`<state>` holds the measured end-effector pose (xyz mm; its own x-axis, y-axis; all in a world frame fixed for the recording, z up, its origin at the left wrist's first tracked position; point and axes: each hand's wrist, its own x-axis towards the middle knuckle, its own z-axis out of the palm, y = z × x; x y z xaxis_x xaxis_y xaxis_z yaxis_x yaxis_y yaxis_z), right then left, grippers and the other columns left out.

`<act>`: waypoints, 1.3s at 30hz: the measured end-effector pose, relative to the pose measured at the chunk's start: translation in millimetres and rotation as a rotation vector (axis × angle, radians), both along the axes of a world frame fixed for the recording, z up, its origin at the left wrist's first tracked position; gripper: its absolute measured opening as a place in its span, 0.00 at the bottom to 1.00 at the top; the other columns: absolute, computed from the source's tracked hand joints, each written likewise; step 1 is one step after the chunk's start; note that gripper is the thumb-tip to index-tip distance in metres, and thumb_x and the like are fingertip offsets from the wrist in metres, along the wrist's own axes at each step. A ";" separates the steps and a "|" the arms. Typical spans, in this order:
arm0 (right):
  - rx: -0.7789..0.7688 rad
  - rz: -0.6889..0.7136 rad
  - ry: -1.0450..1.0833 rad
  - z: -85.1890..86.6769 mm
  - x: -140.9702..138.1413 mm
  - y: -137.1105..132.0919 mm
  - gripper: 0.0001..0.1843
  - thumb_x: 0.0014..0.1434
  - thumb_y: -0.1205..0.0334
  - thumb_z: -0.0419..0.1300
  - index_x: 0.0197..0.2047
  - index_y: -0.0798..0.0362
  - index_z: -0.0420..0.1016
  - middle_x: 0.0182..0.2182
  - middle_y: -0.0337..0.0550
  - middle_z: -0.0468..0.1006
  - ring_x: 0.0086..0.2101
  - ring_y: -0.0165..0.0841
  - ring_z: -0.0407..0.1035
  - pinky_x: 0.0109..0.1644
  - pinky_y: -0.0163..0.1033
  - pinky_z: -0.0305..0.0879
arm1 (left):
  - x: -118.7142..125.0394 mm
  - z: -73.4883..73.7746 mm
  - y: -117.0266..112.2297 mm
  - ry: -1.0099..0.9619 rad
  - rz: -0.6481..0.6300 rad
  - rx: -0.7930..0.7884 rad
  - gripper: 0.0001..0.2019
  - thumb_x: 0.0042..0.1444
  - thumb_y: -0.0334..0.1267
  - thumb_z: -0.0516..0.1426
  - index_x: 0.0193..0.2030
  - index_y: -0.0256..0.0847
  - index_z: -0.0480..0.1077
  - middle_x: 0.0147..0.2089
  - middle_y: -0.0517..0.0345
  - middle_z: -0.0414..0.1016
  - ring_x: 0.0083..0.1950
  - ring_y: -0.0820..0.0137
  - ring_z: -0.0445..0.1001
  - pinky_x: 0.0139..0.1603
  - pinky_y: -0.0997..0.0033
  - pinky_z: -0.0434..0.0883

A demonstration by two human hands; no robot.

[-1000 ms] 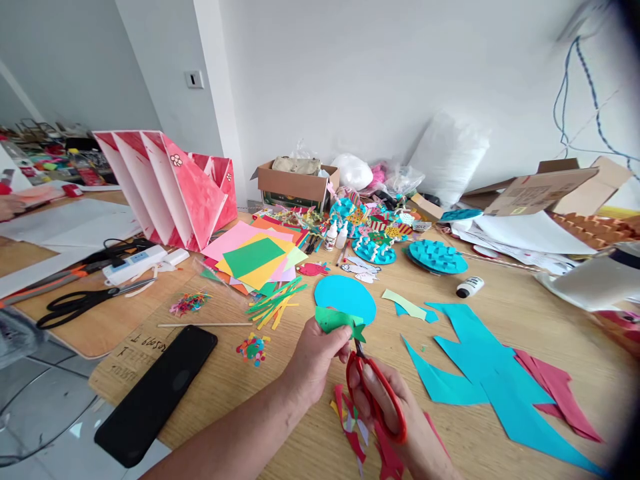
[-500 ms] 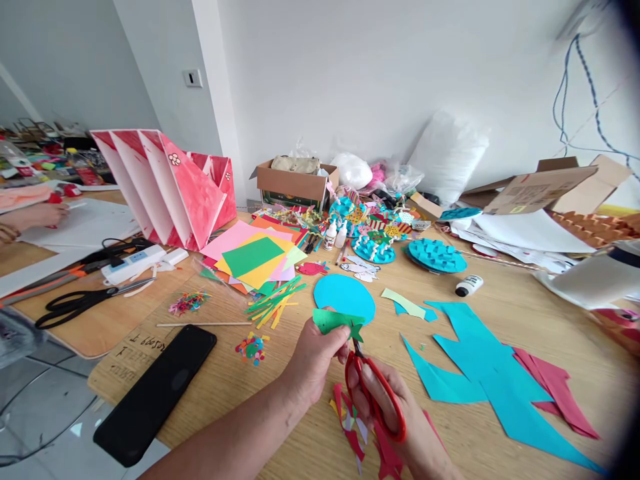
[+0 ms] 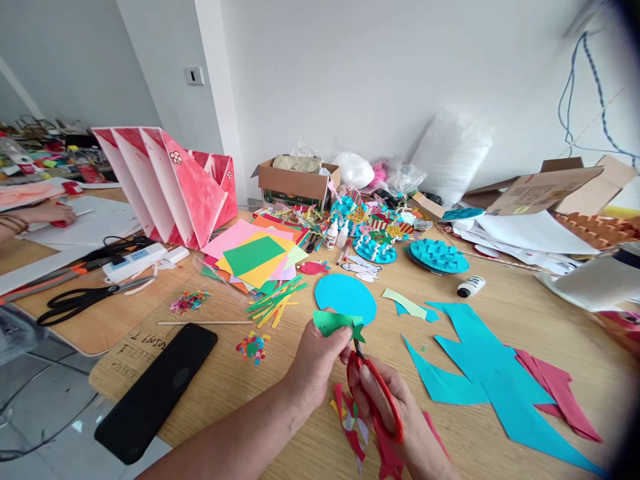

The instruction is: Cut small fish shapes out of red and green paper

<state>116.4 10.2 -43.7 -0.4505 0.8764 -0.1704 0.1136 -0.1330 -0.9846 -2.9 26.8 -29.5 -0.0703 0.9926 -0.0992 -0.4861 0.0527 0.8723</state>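
Observation:
Pinched in my left hand (image 3: 320, 357) is a piece of green paper (image 3: 336, 322), with a notched, tail-like right end. My right hand (image 3: 393, 407) grips red-handled scissors (image 3: 376, 393), their blades pointing up at the paper's lower right edge. How far the blades are parted is hard to see. Just behind the green paper lies a blue paper circle (image 3: 345, 293). Below my hands are red and coloured paper scraps (image 3: 354, 441). To the right rest large blue paper offcuts (image 3: 473, 350) and folded dark red paper (image 3: 555, 383).
A black phone (image 3: 157, 393) and black scissors (image 3: 90, 300) lie to the left, near stacked coloured paper (image 3: 255, 257). Glue bottles (image 3: 331, 235) stand behind; another bottle (image 3: 471, 287) lies at right. A pink-red divided holder (image 3: 170, 190) stands by another person's hand (image 3: 53, 213).
The scissors and both hands stay nearly in place at the green paper. The other person's hand at far left has moved slightly right.

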 end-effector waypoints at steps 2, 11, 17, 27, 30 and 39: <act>0.001 -0.011 -0.023 0.3 -0.9 -0.1 0.24 0.57 0.41 0.49 0.23 0.53 0.59 0.14 0.31 0.58 0.16 0.24 0.51 0.20 0.31 0.48 | 0.6 -0.3 0.0 -0.002 0.007 0.000 0.06 0.44 0.35 0.55 0.23 0.39 0.59 0.16 0.68 0.57 0.20 0.78 0.55 0.23 0.75 0.55; 0.009 -0.040 -0.036 -2.2 -2.1 0.7 0.24 0.56 0.41 0.50 0.22 0.53 0.59 0.12 0.30 0.57 0.15 0.24 0.49 0.19 0.31 0.46 | 0.7 -0.9 -0.9 -0.036 0.015 -0.011 0.06 0.44 0.35 0.56 0.23 0.39 0.60 0.16 0.67 0.57 0.21 0.77 0.56 0.24 0.75 0.56; 0.027 0.010 -0.019 1.8 -0.9 1.3 0.24 0.57 0.41 0.49 0.22 0.53 0.58 0.13 0.31 0.58 0.16 0.25 0.51 0.20 0.32 0.48 | 0.9 0.3 -0.7 -0.038 0.018 -0.019 0.07 0.44 0.35 0.55 0.23 0.39 0.59 0.16 0.67 0.57 0.21 0.77 0.57 0.24 0.75 0.56; 0.060 0.038 -0.039 2.3 2.0 1.9 0.23 0.58 0.43 0.48 0.21 0.52 0.58 0.14 0.32 0.59 0.17 0.26 0.53 0.21 0.33 0.49 | -0.3 1.3 -0.3 0.032 0.018 -0.022 0.06 0.43 0.34 0.54 0.22 0.40 0.58 0.15 0.68 0.55 0.19 0.78 0.54 0.23 0.75 0.54; 0.060 0.037 -0.045 3.1 1.9 0.8 0.23 0.58 0.43 0.48 0.21 0.52 0.58 0.14 0.32 0.59 0.17 0.26 0.52 0.21 0.33 0.49 | -1.2 1.6 -0.2 0.043 0.021 -0.031 0.06 0.42 0.34 0.54 0.22 0.40 0.58 0.15 0.68 0.55 0.19 0.78 0.54 0.22 0.75 0.53; 0.040 0.024 -0.031 -0.7 1.1 1.3 0.23 0.57 0.42 0.49 0.22 0.52 0.58 0.14 0.31 0.58 0.17 0.25 0.51 0.20 0.32 0.48 | -0.1 1.5 -0.6 0.003 0.009 -0.021 0.08 0.43 0.35 0.55 0.21 0.40 0.58 0.15 0.68 0.56 0.19 0.78 0.55 0.23 0.75 0.54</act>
<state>117.5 11.5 -44.4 -0.4669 0.8715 -0.1500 0.1469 -0.0908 -0.9850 -3.0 26.2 -28.0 -0.0796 0.9896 -0.1197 -0.4841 0.0666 0.8725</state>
